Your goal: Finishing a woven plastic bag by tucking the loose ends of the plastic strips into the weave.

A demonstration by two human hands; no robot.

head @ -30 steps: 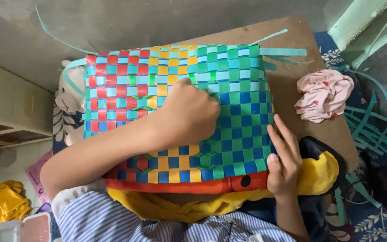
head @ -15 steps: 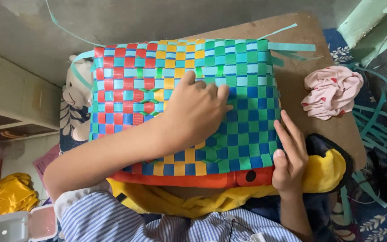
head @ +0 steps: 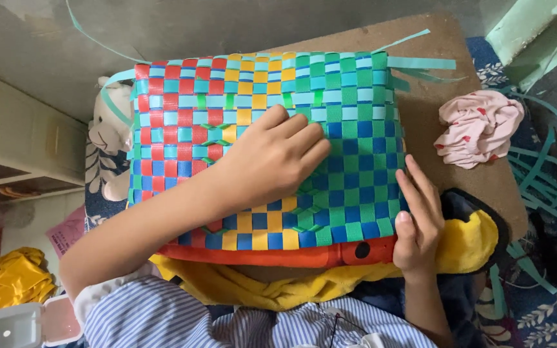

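A woven mat [head: 182,129] of red, yellow, green, blue and light-blue plastic strips lies on a brown board [head: 433,32]. My left hand [head: 272,161] rests on the mat's middle, fingers together and curled, pressing down on the weave. At the mat's lower right edge my right hand [head: 417,219] holds the border, its fingers lying flat along the side. Loose light-blue strip ends [head: 420,62] stick out at the mat's upper right corner. What my fingertips do under the hands is hidden.
A crumpled pink cloth [head: 478,125] lies on the board to the right. A yellow and orange plush cushion [head: 478,241] sits under the mat's near edge. Teal strips [head: 543,174] lie on the floor at right. A stuffed toy [head: 111,122], yellow cloth [head: 11,280] and white box [head: 14,325] are at left.
My left hand's fingers have stretched a little to the right over the weave. My right hand has slid slightly up the mat's right edge. The mat stays in place.
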